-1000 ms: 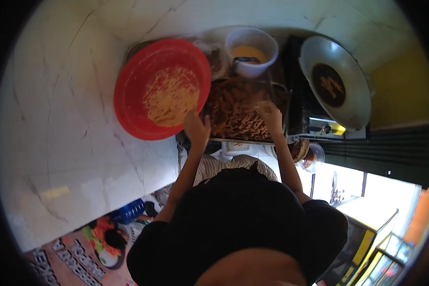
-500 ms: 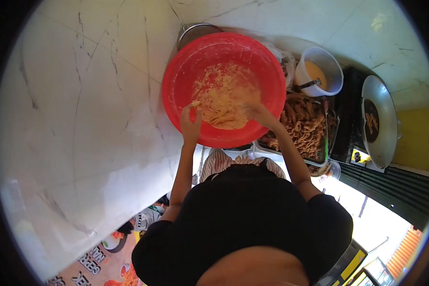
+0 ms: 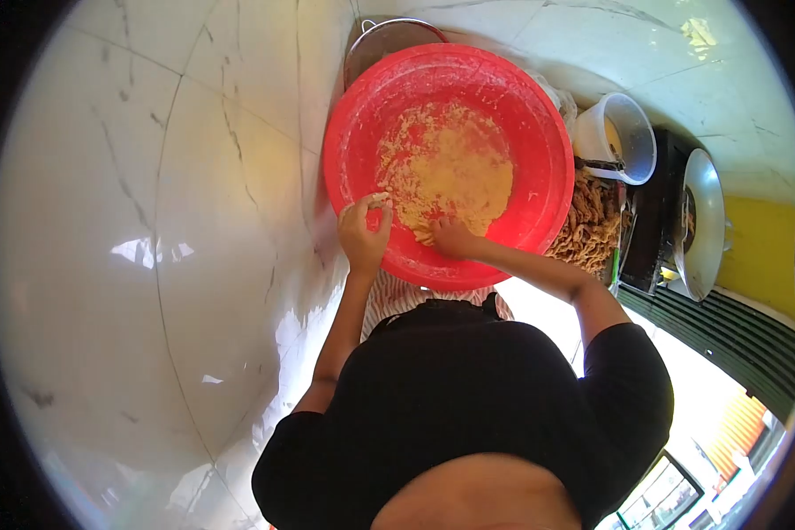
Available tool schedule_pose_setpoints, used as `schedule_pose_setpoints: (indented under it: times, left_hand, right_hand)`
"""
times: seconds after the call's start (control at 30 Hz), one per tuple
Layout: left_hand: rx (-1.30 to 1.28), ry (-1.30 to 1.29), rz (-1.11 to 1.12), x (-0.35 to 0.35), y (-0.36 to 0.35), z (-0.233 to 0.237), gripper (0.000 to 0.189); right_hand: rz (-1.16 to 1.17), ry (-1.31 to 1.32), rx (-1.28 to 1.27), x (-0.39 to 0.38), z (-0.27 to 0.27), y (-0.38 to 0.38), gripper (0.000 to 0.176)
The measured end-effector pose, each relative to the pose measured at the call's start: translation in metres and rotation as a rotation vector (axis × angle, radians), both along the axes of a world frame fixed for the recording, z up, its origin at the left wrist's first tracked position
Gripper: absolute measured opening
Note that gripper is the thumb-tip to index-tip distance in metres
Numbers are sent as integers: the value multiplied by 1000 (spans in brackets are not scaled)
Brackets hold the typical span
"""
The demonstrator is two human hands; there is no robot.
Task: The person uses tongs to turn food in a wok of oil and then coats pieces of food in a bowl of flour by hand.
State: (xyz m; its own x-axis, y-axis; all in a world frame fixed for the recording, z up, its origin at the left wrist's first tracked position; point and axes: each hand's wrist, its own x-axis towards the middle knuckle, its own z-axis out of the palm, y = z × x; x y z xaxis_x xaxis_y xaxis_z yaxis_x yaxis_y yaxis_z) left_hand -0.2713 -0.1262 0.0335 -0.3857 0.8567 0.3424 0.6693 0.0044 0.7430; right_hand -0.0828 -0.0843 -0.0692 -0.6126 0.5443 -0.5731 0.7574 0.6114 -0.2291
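Observation:
A large red basin (image 3: 539,203) in front of me holds a bed of yellowish, crumbly flour mix (image 3: 455,172). My left hand (image 3: 364,231) is at the basin's lower left rim, its thumb and fingers pinched on a small pale floury piece (image 3: 378,200). Lower in the basin, my right hand (image 3: 453,237) reaches into the near edge of the mix with its fingers curled downward. The fingertips are partly hidden, and what they hold, if anything, cannot be made out.
Brown fried strips (image 3: 592,221) lie in a tray right of the basin. Behind them stands a white tub (image 3: 642,141) with yellowish liquid and a dark handle. Farther right is a metal wok (image 3: 705,225). A tiled wall (image 3: 194,177) rises on the left.
My right hand has moved left and nearer to me, to the mix's near edge. My left hand still pinches the pale piece. The view has shifted, so the basin appears farther right.

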Motion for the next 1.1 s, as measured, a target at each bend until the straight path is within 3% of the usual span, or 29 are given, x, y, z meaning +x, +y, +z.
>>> schedule_pose_setpoints:
  times: [0.03,0.1,0.13,0.2,0.33,0.4,0.43,0.5,0.63,0.7,0.8,0.93,1.0,1.1]
  left_hand:
    - [0,-8,-4,1,0,-1,17]
    - [-35,3,12,0,1,-2,18]
    - [-33,0,9,-1,2,-2,18]
    - [-70,-17,21,0,0,1,18]
    - [-81,11,28,3,0,4,18]
    - [-87,37,50,5,1,4,18]
    - [-88,41,45,7,1,4,18]
    - [-105,44,49,9,1,3,18]
    - [-114,57,73,12,1,3,18]
    - [-106,103,69,14,1,5,20]
    - [-108,123,60,16,1,9,20]
    - [-144,117,59,13,0,5,20]
    - [-137,109,42,13,0,3,20]
    - [-114,152,41,14,-1,6,17]
  right_hand:
    - [-4,-8,0,-3,8,8,51]
    - [-160,101,-720,-8,28,30,53]
    - [-165,99,-718,-10,42,41,53]
    - [-364,167,-991,-7,68,55,53]
    - [-334,406,-803,20,66,78,58]
    - [-278,257,-369,34,45,90,60]
    - [-283,261,-371,40,28,95,60]
    - [-271,239,-105,44,8,102,65]
    - [-450,140,-126,14,20,78,57]
    - [-191,-5,-65,-1,35,52,45]
    - [-128,-15,34,-25,20,13,45]
    - [-99,40,-70,-35,30,23,47]
    - [208,-128,-717,-31,31,66,52]
    - [115,-107,-578,-15,2,83,54]
